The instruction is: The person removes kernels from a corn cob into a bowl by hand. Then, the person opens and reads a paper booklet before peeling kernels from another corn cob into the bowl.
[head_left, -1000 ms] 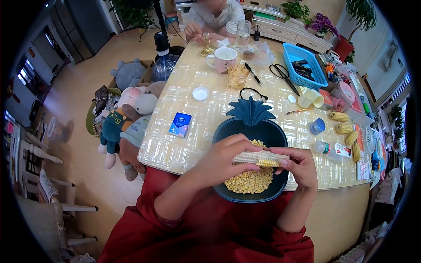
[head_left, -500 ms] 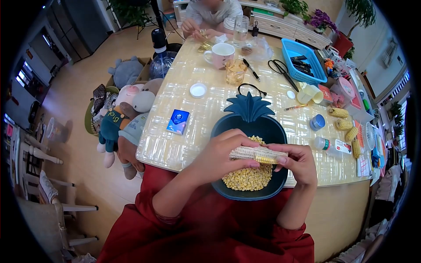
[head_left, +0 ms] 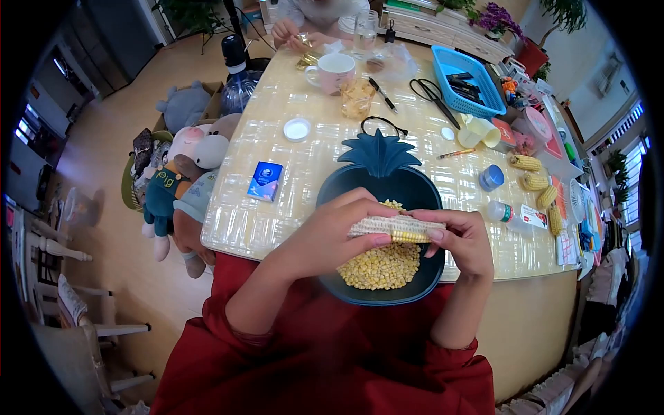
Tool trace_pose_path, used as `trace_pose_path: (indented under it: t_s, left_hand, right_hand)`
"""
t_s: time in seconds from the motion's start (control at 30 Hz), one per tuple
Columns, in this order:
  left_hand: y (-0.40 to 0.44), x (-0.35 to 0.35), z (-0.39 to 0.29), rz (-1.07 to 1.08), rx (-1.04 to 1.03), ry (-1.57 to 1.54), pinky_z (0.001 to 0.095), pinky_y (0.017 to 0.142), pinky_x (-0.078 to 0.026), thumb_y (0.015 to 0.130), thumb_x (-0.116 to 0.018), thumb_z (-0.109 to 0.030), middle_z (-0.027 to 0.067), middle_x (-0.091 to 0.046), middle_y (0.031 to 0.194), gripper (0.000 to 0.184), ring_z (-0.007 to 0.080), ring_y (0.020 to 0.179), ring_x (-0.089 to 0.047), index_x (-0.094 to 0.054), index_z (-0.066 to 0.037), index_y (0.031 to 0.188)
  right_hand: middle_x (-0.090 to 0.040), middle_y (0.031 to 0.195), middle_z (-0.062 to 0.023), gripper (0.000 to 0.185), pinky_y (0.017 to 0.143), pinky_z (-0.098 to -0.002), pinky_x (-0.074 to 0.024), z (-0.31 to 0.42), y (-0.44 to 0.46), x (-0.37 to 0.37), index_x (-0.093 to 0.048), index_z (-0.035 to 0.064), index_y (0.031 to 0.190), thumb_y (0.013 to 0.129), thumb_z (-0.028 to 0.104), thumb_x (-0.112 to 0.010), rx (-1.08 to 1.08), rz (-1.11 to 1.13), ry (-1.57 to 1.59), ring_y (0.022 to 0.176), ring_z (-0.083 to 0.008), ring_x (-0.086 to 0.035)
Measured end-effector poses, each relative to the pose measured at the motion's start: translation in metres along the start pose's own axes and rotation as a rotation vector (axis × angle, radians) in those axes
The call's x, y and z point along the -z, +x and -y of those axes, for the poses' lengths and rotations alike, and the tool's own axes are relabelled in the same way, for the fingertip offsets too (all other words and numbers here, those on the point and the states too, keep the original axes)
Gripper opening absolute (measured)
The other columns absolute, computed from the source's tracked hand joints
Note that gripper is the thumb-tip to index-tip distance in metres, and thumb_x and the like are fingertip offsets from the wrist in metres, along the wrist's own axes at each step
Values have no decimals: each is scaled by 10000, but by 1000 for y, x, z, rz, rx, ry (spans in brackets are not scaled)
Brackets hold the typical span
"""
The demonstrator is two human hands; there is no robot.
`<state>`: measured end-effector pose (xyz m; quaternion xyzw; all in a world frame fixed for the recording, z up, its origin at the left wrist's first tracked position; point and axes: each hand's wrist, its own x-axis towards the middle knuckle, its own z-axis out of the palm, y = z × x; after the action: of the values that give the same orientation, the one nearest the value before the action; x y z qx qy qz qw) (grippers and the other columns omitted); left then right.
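A corn cob (head_left: pixel 395 228), mostly stripped and pale with some yellow kernels left along its lower side, is held level above a dark blue pineapple-shaped bowl (head_left: pixel 332 289). My left hand (head_left: pixel 339 225) grips its left end, thumb in front and fingers over the back. At the right end, my right hand (head_left: pixel 462 238) pinches the cob between thumb and fingers, near the rows of kernels. Loose corn kernels (head_left: pixel 380 268) lie heaped in the bowl, partly hidden by my hands and the cob. The bowl sits at the table's front edge, against my red clothing.
Several corn cobs (head_left: pixel 534 181) lie at the right. A clear bottle (head_left: pixel 508 214) and blue-lidded jar (head_left: pixel 492 178) stand nearby. Left is a blue packet (head_left: pixel 265 181). Farther back are scissors (head_left: pixel 436 98), a mug (head_left: pixel 332 72) and a blue basket (head_left: pixel 470 83). Another person (head_left: pixel 315 21) sits opposite.
The camera view has shifted slightly, so the table, bowl and hands appear a little higher and farther left. Both hands keep hold of the corn cob; fewer kernels seem to show on it.
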<state>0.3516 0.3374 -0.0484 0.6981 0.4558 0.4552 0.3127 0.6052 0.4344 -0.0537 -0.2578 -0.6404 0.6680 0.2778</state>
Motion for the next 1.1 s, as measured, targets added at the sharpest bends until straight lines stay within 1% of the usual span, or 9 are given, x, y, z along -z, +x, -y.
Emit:
trace_pose_path:
  t_s: [0.1, 0.3, 0.5, 0.7, 0.8, 0.9, 1.0, 1.1]
  left_hand:
    - [-1, -1, -1, -42, -30, 44, 314, 852, -519, 865, -790, -131, 101, -650, 1049, 360, 218, 953, -655, -700, -27, 1197]
    - [-1, -4, 2, -63, -2, 49, 308, 859, -515, 850, -814, -145, 101, -657, 1062, 336, 210, 961, -656, -708, -18, 1142]
    - [-1, -2, 5, -43, -4, 21, 309, 872, -512, 878, -790, -136, 101, -655, 1069, 305, 214, 984, -648, -703, -15, 1145]
    - [-2, -3, 5, -53, -12, 23, 312, 878, -513, 874, -794, -168, 99, -652, 1071, 326, 212, 998, -646, -699, -18, 1148]
    - [-3, -3, 0, -51, -30, 46, 310, 877, -514, 860, -808, -175, 97, -654, 1069, 351, 211, 999, -649, -698, -19, 1154]
    - [-2, -5, 2, -42, 25, 59, 310, 876, -515, 861, -806, -170, 98, -657, 1070, 358, 211, 995, -653, -694, -16, 1163]
    - [-2, -3, 5, -20, 18, 36, 308, 876, -515, 855, -811, -164, 98, -663, 1070, 363, 213, 989, -658, -692, -14, 1163]
    - [-1, 0, 3, 2, 35, 8, 312, 875, -514, 850, -818, -163, 100, -666, 1070, 360, 214, 988, -663, -694, -14, 1153]
  right_hand:
    - [-738, 1120, -163, 337, 685, -241, -605, 2, 0, 0, -695, -57, 1227, 940, 118, -709, -23, 17, 4, 841, -132, -704]
    - [-741, 1109, -144, 344, 685, -237, -593, 3, 0, -4, -696, -43, 1237, 930, 109, -719, -16, 17, -1, 823, -114, -693]
    - [-740, 1121, -144, 332, 663, -231, -582, 1, 0, -3, -700, -35, 1236, 929, 91, -712, -18, 27, 3, 813, -108, -683]
    - [-740, 1140, -141, 318, 646, -225, -575, 2, -1, -3, -699, -38, 1235, 940, 83, -695, -14, 18, -21, 812, -102, -677]
    - [-743, 1106, -142, 316, 614, -218, -565, 2, -1, -4, -701, -40, 1231, 943, 90, -695, -10, 8, -25, 752, -98, -670]
    - [-746, 1055, -138, 313, 574, -213, -550, 5, -3, -4, -703, -43, 1223, 945, 102, -697, -49, 25, 1, 668, -93, -649]
    - [-745, 1012, -131, 312, 545, -211, -537, 7, -2, -5, -706, -46, 1216, 945, 110, -699, -43, 7, -26, 607, -90, -624]
    - [-746, 1008, -128, 312, 546, -212, -536, 7, -2, -5, -708, -45, 1212, 944, 113, -701, -47, -1, -39, 621, -87, -626]
